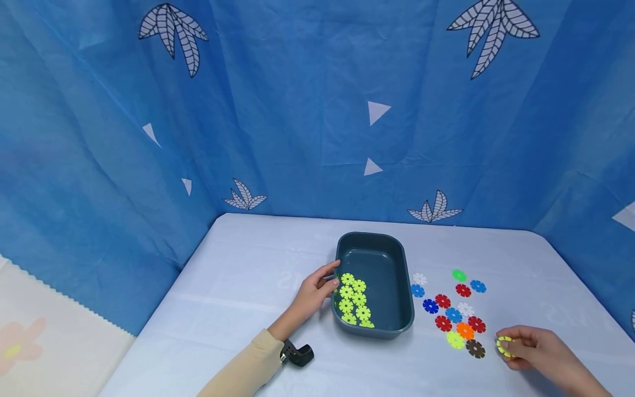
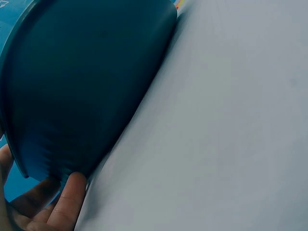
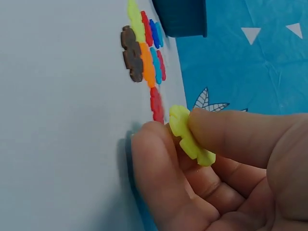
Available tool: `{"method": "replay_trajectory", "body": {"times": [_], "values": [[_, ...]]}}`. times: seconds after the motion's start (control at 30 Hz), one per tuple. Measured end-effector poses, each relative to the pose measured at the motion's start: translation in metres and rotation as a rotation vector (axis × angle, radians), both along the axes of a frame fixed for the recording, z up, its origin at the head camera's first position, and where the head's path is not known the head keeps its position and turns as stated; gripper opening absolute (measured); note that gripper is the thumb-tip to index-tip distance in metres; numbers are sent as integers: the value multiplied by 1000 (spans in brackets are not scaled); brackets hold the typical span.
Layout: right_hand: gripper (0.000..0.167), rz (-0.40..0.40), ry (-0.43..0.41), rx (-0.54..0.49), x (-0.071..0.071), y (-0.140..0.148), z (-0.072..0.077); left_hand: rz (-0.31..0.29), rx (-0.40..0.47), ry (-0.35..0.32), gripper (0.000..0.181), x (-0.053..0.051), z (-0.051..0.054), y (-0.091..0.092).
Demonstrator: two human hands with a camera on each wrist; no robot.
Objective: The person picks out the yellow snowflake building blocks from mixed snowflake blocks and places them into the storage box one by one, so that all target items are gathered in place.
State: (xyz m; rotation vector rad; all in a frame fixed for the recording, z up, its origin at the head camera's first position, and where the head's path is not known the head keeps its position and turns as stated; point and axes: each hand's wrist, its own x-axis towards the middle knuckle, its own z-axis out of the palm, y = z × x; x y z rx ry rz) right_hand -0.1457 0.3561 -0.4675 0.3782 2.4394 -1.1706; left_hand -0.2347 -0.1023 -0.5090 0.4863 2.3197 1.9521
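Observation:
A dark teal plastic bin [image 1: 382, 298] stands on the white-covered table, with several yellow-green notched discs [image 1: 346, 291] lying along its left side. My left hand [image 1: 313, 291] holds the bin's left wall near the rim; in the left wrist view, fingers [image 2: 70, 197] touch its outer side. Over the table at the right, my right hand [image 1: 533, 353] pinches a yellow-green notched disc [image 3: 190, 137] between thumb and fingers. Between bin and right hand lie loose discs, among them a brown one [image 1: 475, 348], an orange one [image 1: 465, 331] and another yellow-green one [image 1: 455, 339].
Farther back lie a green disc [image 1: 459, 275], a white disc [image 1: 419, 279] and several red and blue ones. A black device [image 1: 297, 354] is strapped at the left wrist. Blue printed cloth [image 1: 317, 110] hangs behind the table.

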Motion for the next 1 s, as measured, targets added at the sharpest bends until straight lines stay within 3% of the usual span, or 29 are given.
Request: {"method": "replay_trajectory", "body": {"times": [0.37,0.73,1.0], "values": [[43,24,74,-77,-25,-6,24,1,-8,1,51,0,-1,1],[44,190,217,-38,-63,-31,60,2,-9,5,51,0,-1,0],[45,272,249,-63,-94,-59,88,2,-9,5,51,0,-1,0]]}}
